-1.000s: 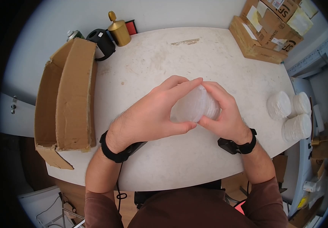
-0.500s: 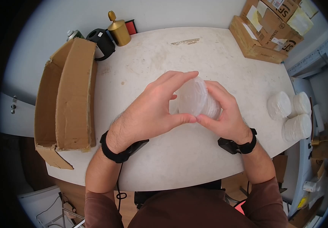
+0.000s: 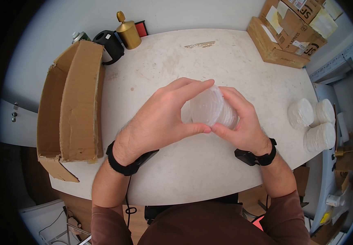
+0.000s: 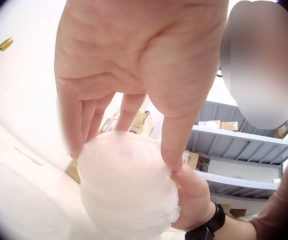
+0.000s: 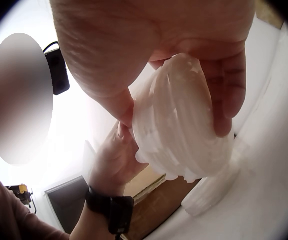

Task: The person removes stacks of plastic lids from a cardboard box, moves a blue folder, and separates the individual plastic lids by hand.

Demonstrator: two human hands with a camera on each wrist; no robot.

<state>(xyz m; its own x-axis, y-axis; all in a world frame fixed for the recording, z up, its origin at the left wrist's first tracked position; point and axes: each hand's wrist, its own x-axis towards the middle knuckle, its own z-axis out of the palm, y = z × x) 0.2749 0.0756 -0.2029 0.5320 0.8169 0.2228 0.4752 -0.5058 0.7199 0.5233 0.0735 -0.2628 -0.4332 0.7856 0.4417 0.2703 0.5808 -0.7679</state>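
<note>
Both hands hold a stack of round translucent plastic lids (image 3: 207, 104) tilted over the middle of the table. My right hand (image 3: 242, 116) grips it from the right, the thumb at the near edge and the fingers around the far side. My left hand (image 3: 166, 110) spans the left face, thumb and fingertips at opposite sides of the rim. Seen from the left wrist, the top lid (image 4: 126, 155) faces the left palm. Layered edges and small tabs along the stack (image 5: 176, 125) show in the right wrist view. The two thumb tips meet at the near edge.
An open cardboard box (image 3: 80, 106) stands on the left of the white table (image 3: 184, 175). Behind it are a black mug-like container (image 3: 109, 47) and a gold canister (image 3: 128, 34). Several white wrapped cylinders (image 3: 319, 136) stand at right, with cardboard boxes (image 3: 282, 45) behind.
My left fingers have spread from the right fingertips and shifted slightly up, baring more of the top lid. The stack has turned a little; the right hand has barely moved.
</note>
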